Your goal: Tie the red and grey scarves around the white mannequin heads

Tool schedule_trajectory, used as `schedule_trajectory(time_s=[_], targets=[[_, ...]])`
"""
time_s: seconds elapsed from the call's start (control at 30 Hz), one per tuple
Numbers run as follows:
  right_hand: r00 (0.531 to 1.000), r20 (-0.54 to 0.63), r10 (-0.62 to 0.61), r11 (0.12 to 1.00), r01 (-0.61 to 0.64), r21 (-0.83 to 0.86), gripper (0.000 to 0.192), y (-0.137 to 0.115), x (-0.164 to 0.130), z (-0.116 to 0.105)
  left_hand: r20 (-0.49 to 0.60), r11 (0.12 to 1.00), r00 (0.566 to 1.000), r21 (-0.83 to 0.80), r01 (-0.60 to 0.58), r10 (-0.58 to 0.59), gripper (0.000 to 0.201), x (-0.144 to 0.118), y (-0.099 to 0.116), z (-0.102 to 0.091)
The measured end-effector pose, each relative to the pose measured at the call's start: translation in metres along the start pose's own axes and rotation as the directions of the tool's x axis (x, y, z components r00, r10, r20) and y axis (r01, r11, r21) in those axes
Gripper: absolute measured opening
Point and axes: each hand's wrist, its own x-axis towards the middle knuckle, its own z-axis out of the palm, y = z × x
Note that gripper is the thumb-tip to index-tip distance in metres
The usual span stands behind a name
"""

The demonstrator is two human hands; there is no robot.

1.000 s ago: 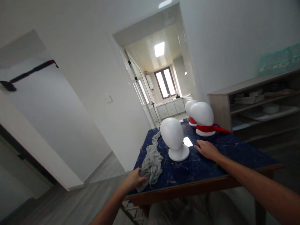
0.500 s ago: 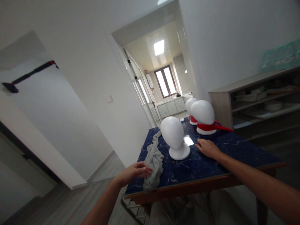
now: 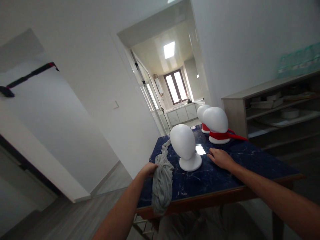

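A crumpled grey scarf (image 3: 162,186) lies lengthwise along the left side of the blue marbled table (image 3: 200,186), its near end hanging over the front edge. My left hand (image 3: 150,169) is closed on the scarf's left edge, with part of the fingers hidden by the cloth. To the right of the scarf a bare white mannequin head (image 3: 183,143) stands upright on its round base. My right hand (image 3: 220,158) rests on the tabletop right of that head, fingers curled in and nothing visible in them.
Farther back stand two more white mannequin heads, a nearer one (image 3: 216,119) and one behind it (image 3: 202,113), both with red cloth (image 3: 220,135) round their necks. A shelf unit (image 3: 235,113) with bottles (image 3: 298,63) on top stands at the right. Beyond the table a doorway opens onto a kitchen.
My left hand has moved forward and up from over the scarf's middle and taken hold of its left edge. The scarf's near end has shifted slightly toward me. My right hand stays put.
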Motion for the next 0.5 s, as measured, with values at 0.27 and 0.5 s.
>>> schedule_trajectory(time_s=[0.27, 0.5], targets=[[1.0, -0.006, -0.006, 1.0, 0.006, 0.015, 0.027, 0.002, 0.002, 0.005, -0.366, 0.822, 0.923, -0.488, -0.295, 0.115, 0.021, -0.014, 0.081, -0.094], [1.0, -0.008, -0.01, 0.999, 0.01, 0.031, 0.026, 0.001, 0.001, 0.003, -0.521, 0.734, 0.842, -0.517, -0.44, 0.138, 0.016, -0.03, 0.139, -0.136]])
